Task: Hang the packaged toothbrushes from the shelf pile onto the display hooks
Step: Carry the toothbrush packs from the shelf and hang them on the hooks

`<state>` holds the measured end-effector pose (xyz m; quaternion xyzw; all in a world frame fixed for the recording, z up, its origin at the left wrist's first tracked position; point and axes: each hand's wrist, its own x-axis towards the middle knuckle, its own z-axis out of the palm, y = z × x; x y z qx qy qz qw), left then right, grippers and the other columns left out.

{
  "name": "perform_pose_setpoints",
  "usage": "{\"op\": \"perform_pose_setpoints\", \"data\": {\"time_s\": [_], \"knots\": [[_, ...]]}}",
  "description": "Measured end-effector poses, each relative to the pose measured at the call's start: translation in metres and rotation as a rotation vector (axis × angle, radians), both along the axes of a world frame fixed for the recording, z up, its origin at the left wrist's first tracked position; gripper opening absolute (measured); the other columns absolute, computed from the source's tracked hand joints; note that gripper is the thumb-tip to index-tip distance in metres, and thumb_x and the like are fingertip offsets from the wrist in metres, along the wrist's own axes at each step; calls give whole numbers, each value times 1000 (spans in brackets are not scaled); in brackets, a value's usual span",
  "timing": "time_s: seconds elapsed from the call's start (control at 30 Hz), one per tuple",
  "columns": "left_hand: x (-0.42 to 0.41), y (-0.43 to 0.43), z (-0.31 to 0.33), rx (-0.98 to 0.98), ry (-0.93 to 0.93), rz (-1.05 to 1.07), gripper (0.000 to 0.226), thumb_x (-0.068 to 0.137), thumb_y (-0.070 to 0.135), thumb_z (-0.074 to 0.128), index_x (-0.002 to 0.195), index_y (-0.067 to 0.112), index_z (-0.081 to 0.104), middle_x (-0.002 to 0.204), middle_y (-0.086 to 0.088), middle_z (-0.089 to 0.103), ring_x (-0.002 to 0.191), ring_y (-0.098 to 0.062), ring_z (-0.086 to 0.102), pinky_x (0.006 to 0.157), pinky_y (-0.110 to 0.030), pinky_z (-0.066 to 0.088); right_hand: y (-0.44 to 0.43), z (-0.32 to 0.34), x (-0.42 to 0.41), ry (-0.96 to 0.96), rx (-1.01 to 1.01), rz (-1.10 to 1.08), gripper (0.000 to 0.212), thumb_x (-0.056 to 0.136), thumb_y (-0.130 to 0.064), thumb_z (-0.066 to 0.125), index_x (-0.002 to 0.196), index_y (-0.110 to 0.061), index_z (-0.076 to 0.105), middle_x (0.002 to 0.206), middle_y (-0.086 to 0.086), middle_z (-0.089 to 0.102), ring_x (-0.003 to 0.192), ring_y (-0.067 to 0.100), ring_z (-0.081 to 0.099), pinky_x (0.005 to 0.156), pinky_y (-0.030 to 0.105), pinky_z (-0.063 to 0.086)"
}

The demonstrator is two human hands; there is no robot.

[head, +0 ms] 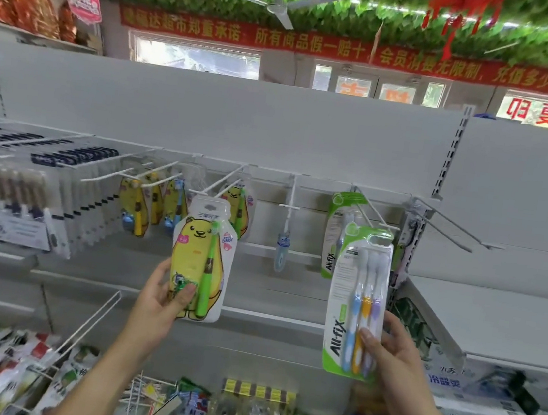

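My left hand point(161, 300) grips the lower part of a yellow bear toothbrush pack point(201, 257) with a green brush inside. The pack's top hole sits right at the tip of a white display hook point(215, 184). My right hand point(386, 345) holds the bottom of a green-and-white All-fix three-brush pack point(356, 300). Its top hole is level with the tip of another hook point(373, 216). A second All-fix pack point(334, 235) hangs further back on that hook. More bear packs point(149, 202) hang on the hooks to the left.
A small blue item point(281, 251) hangs on the middle hook. Long bare hooks point(453, 229) stick out at the right. Rows of dark-labelled packs point(25, 197) fill the left hooks. Mixed packaged goods point(240, 413) lie on the shelf below, and boxes point(483, 402) stand at lower right.
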<state>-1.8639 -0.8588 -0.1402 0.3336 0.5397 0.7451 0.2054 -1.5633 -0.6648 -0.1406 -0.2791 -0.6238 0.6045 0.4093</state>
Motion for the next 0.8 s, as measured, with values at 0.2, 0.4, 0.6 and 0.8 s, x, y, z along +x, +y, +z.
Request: {"op": "perform_pose_setpoints", "data": {"time_s": [0.2,0.4,0.6,0.8], "knots": [[0,-2,2,-15,-15,-5,69,65,49,86,125,39,52,116,5,76,110,-16,71,81,-24,61,6,4,-4,27,11,3,88,42,-68,90,116,-28,66,102,16,76,88,34,75,69,40,63],[-1,-2,2,-13,-12,10,102,39,73,91,127,39,52,121,6,74,109,-13,72,86,-27,60,13,10,-7,17,9,-11,100,32,-78,87,117,-30,65,103,11,77,92,33,75,82,51,58],[-1,1,7,-34,3,8,99,41,73,90,127,43,52,122,6,74,109,-14,72,90,-34,60,16,11,-13,-4,25,-36,109,27,-83,84,118,-26,64,98,10,78,84,28,76,66,38,55],[-5,-1,-11,-59,-3,19,53,79,28,71,127,40,52,118,5,75,107,-18,73,84,-32,62,23,10,-15,-25,21,-25,114,21,-82,84,119,-27,64,99,8,78,86,28,77,75,44,58]]}}
